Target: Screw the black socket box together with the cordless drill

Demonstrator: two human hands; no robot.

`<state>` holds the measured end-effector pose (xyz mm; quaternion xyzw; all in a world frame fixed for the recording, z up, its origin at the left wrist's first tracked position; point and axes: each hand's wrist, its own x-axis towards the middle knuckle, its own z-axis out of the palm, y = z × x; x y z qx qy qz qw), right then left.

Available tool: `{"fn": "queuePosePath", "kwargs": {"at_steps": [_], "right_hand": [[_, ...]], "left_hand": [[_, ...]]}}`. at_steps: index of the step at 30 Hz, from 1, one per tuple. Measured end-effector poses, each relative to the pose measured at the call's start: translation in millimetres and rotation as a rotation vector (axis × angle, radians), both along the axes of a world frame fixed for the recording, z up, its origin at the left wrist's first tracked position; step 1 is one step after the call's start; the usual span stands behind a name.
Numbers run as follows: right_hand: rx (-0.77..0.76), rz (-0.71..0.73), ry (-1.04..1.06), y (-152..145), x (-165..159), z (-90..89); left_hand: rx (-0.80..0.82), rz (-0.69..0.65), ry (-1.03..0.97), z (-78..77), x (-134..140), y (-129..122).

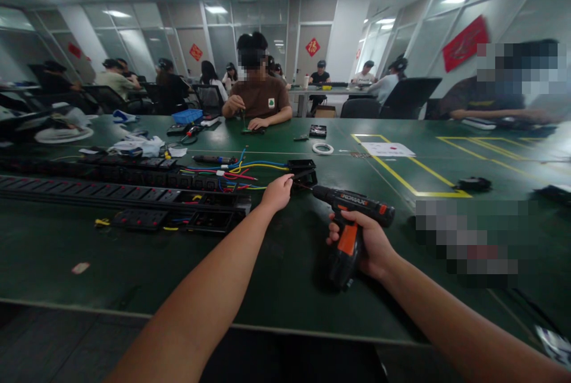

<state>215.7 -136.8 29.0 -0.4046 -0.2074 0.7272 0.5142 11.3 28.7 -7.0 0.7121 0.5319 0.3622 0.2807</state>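
My right hand (pixel 372 246) is wrapped around the grip of a black and orange cordless drill (pixel 357 201). The drill points left, its thin bit reaching to a small open black plastic housing (pixel 307 165); whether the tip touches a screw there is too small to tell. At the housing's near left edge, the fingers of my left hand (pixel 277 192) are closed on it. Blue, yellow, red and green wires (pixel 254 166) run left from the housing toward long black power strips (pixel 134 188) with rows of sockets.
A dark pen-shaped screwdriver (pixel 214 159) lies behind the wires. Farther back are a white tape roll (pixel 322 148), a black box (pixel 317 131) and a paper sheet (pixel 388 149). A co-worker (pixel 263 91) sits across the green table (pixel 187 276). Loose socket modules (pixel 138 219) lie front left.
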Motion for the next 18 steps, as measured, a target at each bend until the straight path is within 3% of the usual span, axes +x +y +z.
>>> {"fn": "queuePosePath", "kwargs": {"at_steps": [18], "right_hand": [[0.017,-0.016,-0.013,-1.4,-2.2,-0.8]], "left_hand": [[-0.004,-0.012,0.013,0.2,-0.8,-2.2]]}}
